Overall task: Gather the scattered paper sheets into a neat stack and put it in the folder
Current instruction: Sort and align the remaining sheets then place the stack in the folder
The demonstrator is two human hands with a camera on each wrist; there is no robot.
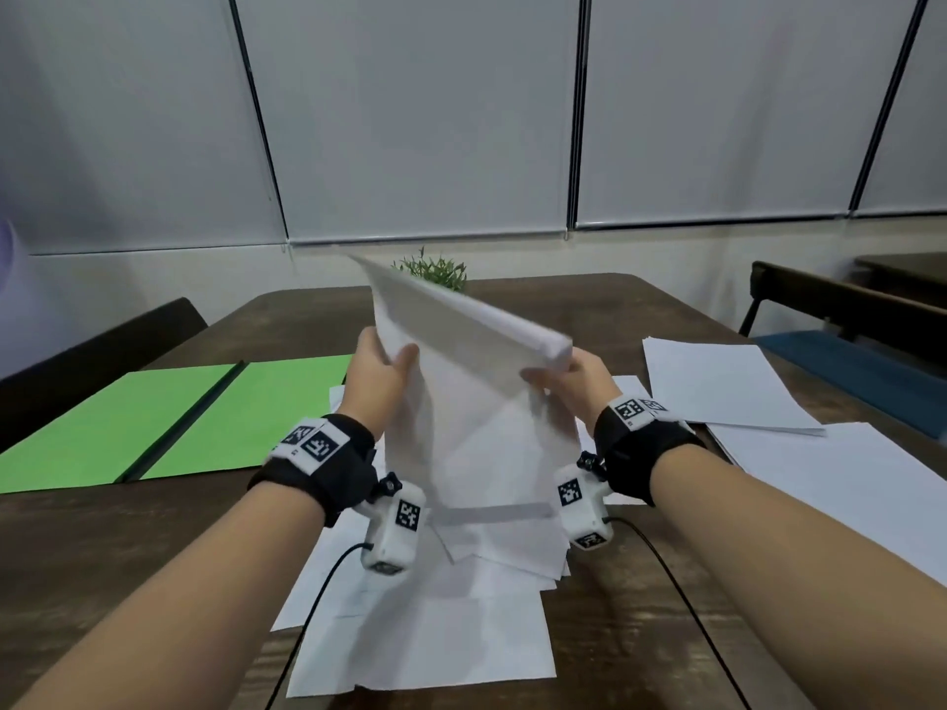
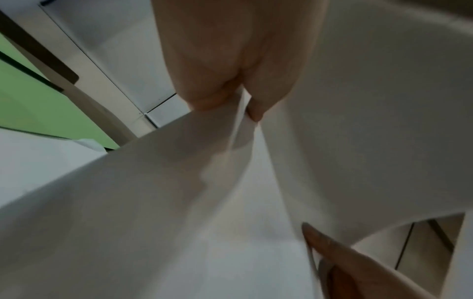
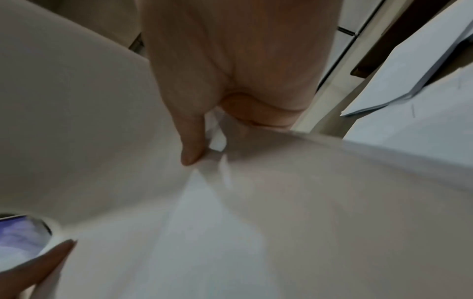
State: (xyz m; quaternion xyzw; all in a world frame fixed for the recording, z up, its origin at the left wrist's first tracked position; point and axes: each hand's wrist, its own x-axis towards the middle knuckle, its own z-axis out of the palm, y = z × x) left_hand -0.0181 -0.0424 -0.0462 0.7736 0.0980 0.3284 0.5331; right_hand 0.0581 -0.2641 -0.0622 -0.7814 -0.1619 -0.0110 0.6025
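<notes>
On the dark wooden bench [image 1: 640, 310] before the blinds, your open green folder [image 1: 153, 417] lies at the left and loose sheets [image 1: 425, 632] lie beneath your wrists. Your left hand [image 1: 376, 374] and right hand [image 1: 576, 379] each pinch a side edge of the paper stack [image 1: 461, 402], holding it raised and tilted above those sheets, while more paper [image 1: 727, 386] lies at the right.

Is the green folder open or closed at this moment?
Open. The green folder lies flat on the table, both halves spread beside its dark spine, with no sheets inside.
</notes>
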